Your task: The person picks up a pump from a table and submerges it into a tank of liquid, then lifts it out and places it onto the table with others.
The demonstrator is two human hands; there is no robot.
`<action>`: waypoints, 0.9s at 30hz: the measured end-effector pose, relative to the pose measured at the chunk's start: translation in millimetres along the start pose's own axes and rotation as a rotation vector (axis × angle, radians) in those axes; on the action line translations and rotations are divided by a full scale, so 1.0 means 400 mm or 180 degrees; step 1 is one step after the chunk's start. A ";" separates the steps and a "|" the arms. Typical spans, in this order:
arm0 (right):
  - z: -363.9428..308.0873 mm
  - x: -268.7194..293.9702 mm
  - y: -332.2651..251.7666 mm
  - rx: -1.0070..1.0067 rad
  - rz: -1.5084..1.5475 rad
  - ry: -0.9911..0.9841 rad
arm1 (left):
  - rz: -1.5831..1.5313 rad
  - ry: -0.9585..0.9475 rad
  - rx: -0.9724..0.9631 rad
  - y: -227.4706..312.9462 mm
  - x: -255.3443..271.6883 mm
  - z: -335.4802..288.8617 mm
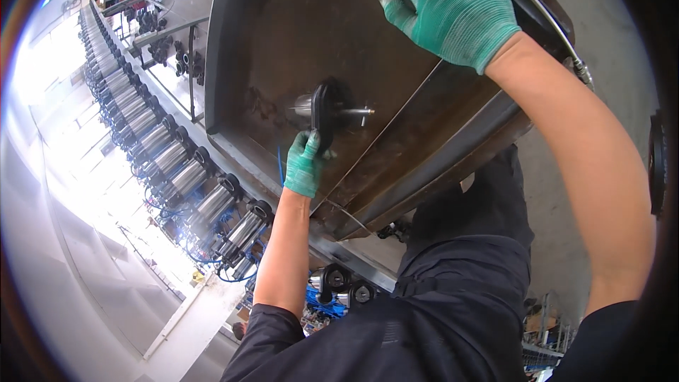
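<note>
My left hand (304,168), in a green knit glove, grips the rim of a black round end piece (322,114). This belongs to a part with a shiny metal cylinder (303,105) on its left side and a thin metal stem (357,112) sticking out to the right. Raised over the far right of the dark brown work table (283,21) is my right hand (453,10), also gloved in green. Its thumb and bent fingers stand apart, with nothing visible between them. Beside its wrist lies a long silver rod-like tool (548,14) with a round head.
On the left, a long row of silver cylinders with black ends (187,170) runs into the distance, with blue tubes (233,279) about it. More black round parts (336,279) lie below the table's near edge. A metal rack (191,71) stands beyond the table's left side.
</note>
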State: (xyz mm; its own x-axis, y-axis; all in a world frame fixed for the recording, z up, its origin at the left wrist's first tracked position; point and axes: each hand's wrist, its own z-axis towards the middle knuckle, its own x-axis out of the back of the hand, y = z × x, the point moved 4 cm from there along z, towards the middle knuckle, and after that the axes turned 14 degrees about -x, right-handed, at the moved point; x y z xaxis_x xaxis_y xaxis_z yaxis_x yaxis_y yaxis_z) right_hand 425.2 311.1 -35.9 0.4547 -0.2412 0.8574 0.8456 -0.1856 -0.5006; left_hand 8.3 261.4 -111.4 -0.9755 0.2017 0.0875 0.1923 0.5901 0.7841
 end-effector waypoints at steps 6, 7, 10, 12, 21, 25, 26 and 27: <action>0.004 0.013 0.001 -0.0053 0.0087 -0.0082 | -0.0106 0.0045 -0.0183 -0.009 0.026 -0.007; 0.002 0.013 0.003 -0.0019 0.0055 -0.0060 | -0.0170 0.0051 -0.0219 -0.011 0.025 -0.004; 0.002 0.014 0.003 -0.0057 -0.0033 -0.0126 | -0.0220 0.0175 -0.0170 -0.012 0.028 -0.004; 0.002 0.010 0.005 -0.0127 -0.0072 -0.0216 | -0.0185 0.0169 -0.0187 -0.010 0.031 -0.010; 0.011 0.020 -0.013 0.0121 -0.0154 -0.0052 | -0.0386 0.0192 -0.0255 0.007 0.033 -0.014; 0.005 0.003 -0.012 0.0101 -0.0274 -0.0115 | -0.0383 0.0163 -0.0264 0.004 0.044 -0.016; 0.000 0.000 -0.012 0.0171 -0.0442 0.0075 | -0.0384 0.0154 -0.0258 0.003 0.043 -0.018; 0.001 0.004 -0.011 0.0160 -0.0450 0.0073 | -0.0392 0.0172 -0.0238 0.005 0.041 -0.020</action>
State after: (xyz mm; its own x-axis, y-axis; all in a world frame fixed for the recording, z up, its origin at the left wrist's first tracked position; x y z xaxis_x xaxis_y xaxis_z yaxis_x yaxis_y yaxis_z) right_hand 422.3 311.8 -32.3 0.3241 -0.2379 0.9156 0.9139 -0.1714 -0.3680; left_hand -8.3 259.5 -103.5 -0.9959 0.0878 0.0193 0.0645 0.5474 0.8344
